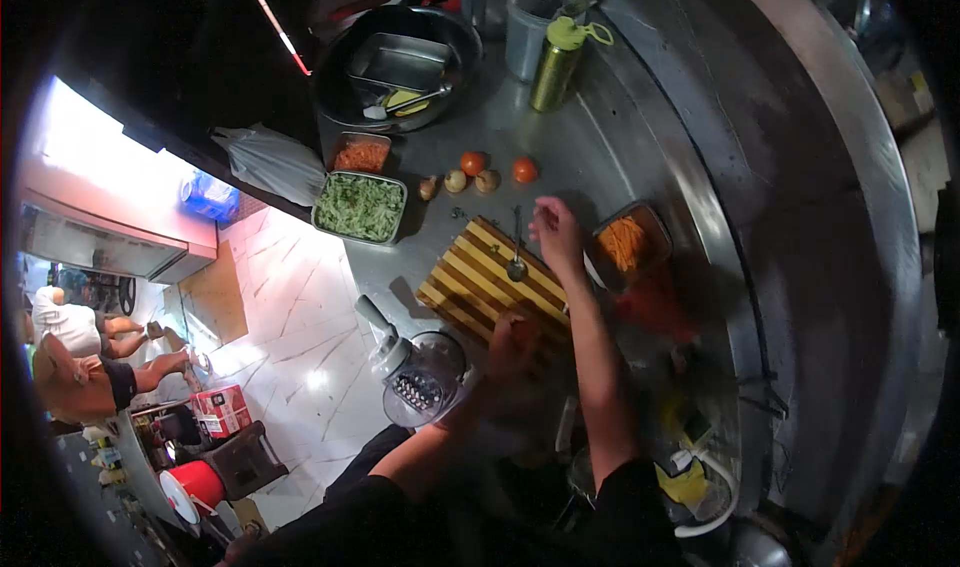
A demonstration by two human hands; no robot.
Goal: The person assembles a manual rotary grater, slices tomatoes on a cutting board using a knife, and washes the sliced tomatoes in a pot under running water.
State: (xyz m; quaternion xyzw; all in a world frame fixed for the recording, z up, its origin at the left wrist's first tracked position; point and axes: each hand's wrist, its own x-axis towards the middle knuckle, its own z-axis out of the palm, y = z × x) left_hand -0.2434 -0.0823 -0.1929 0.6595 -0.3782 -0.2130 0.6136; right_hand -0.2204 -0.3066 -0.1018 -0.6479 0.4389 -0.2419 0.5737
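My left hand (510, 342) is in shadow at the near edge of the striped cutting board (463, 285), its fingers closed round something too dark to make out. Beyond the board's right side, my right hand (553, 229) is raised with its fingers loosely apart and nothing in them. A metal spoon (516, 269) lies on the board, its handle pointing away. Left of my left hand stands a grater with a clear bowl (420, 382). A container of shredded orange vegetable (625, 244) sits right of my right hand.
Trays of shredded green vegetable (360, 208) and chopped orange pieces (361, 154) stand back left. Tomatoes (525, 170) and onions (456, 181) lie behind the board. Farther back are a large basin (455, 97) and a green bottle (556, 70). Another person (80, 367) is far left.
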